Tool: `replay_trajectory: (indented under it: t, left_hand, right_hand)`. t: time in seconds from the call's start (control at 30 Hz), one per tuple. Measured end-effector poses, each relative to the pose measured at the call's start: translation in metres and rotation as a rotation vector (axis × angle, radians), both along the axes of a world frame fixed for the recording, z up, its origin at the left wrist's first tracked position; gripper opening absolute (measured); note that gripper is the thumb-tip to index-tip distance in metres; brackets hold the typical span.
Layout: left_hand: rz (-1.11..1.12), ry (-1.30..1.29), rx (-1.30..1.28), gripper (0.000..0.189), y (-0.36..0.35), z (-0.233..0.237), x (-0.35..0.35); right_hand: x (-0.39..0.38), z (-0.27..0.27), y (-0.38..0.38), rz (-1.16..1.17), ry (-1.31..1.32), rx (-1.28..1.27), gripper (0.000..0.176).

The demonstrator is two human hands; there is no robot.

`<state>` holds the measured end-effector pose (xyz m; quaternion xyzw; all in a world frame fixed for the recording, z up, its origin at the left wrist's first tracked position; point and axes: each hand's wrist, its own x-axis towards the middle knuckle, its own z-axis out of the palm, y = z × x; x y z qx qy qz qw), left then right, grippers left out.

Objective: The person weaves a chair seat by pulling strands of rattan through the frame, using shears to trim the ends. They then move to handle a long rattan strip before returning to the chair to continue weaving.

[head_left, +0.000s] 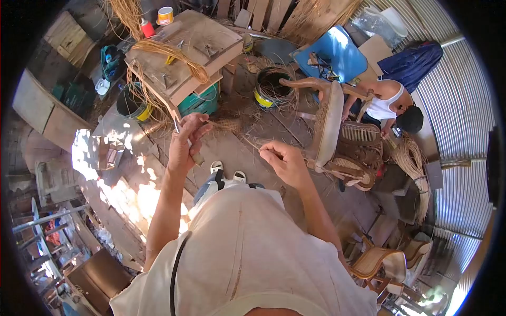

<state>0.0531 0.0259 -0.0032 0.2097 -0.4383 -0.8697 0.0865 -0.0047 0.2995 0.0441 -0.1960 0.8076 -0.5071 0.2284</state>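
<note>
Dappled sunlight lies on the littered floor point(126, 197) left of the work table point(224, 34), this wooden table being the landmark. Against its left side, a dark bucket point(126, 108) with a yellow band has strands trailing over it; how full it is cannot be told. On the tabletop rests a long loose coil of cane point(197, 71).

At the table's near corner, the left hand point(183, 145) is curled closed around what seems a slim tool point(197, 159). A green bin point(200, 104) sits beneath the tabletop, its contents hidden. Nearer than the bin's right side, a small woven patch point(227, 125) shows between the hands, apparently finished weave with loose ends left unworked; whether it hangs or lies is unclear. Right of the table, a black bucket point(272, 79) holds tangled strands, some spilling over.

Nearer and to the right, the right hand point(284, 162) pinches a thin strand point(249, 141) between thumb and fingers. Farther right of the table, a blue tub point(340, 52) contains small indistinct items, and a co-worker point(387, 105) bends beside a carved chair frame point(330, 124).
</note>
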Motion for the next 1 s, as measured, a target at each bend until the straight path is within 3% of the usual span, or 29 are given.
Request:
replay_trajectory:
  t: [0.03,0.07,0.13,0.2,0.23,0.33,0.4,0.5,0.63,0.83,0.87,0.9,1.0]
  left_hand:
    - [0.007,0.003,-0.004,0.036,-0.008,-0.012,0.005]
    - [-0.202,-0.124,-0.046,0.038,-0.024,-0.033,0.014]
    - [-0.407,-0.243,-0.087,0.041,-0.018,-0.019,0.018]
    - [-0.751,-0.276,-0.092,0.039,0.012,0.003,0.028]
    - [-0.738,-0.280,-0.088,0.039,0.030,0.010,0.030]
    - [-0.501,-0.152,0.024,0.033,0.057,0.016,0.030]
    - [-0.112,-0.158,0.074,0.028,0.053,0.003,0.025]
    - [0.051,-0.172,0.059,0.023,0.022,0.004,0.030]
    - [0.367,-0.196,0.004,0.020,-0.058,-0.026,0.051]
    - [0.623,-0.368,-0.143,0.020,-0.203,-0.089,0.100]
    - [0.586,-0.349,-0.157,0.018,-0.240,-0.121,0.116]
    - [0.601,-0.393,-0.184,0.018,-0.259,-0.124,0.118]
    - [0.604,-0.473,-0.211,0.019,-0.330,-0.136,0.111]
  right_hand:
    - [-0.001,0.000,0.001,0.001,0.006,-0.017,0.015]
    - [-0.002,-0.001,0.002,-0.001,0.012,-0.033,0.016]
    - [-0.002,-0.001,0.003,0.032,0.006,-0.058,0.014]
    - [-0.004,0.000,-0.001,0.075,-0.003,-0.084,0.012]
    - [-0.001,-0.001,-0.004,0.092,-0.017,-0.115,0.012]
    - [0.001,0.006,-0.012,0.154,-0.085,-0.076,0.013]
    - [0.002,0.004,-0.013,0.199,-0.139,0.004,0.015]
    - [0.004,-0.026,-0.010,0.157,-0.032,-0.082,0.016]
    - [-0.011,-0.078,0.023,0.104,0.082,0.171,0.016]
    - [-0.015,-0.215,0.117,0.102,0.068,0.414,0.016]
    - [-0.010,-0.231,0.126,0.006,-0.118,0.434,0.017]
    - [-0.006,-0.244,0.133,-0.092,-0.303,0.453,0.018]
    - [-0.007,-0.284,0.133,-0.132,-0.442,0.507,0.015]
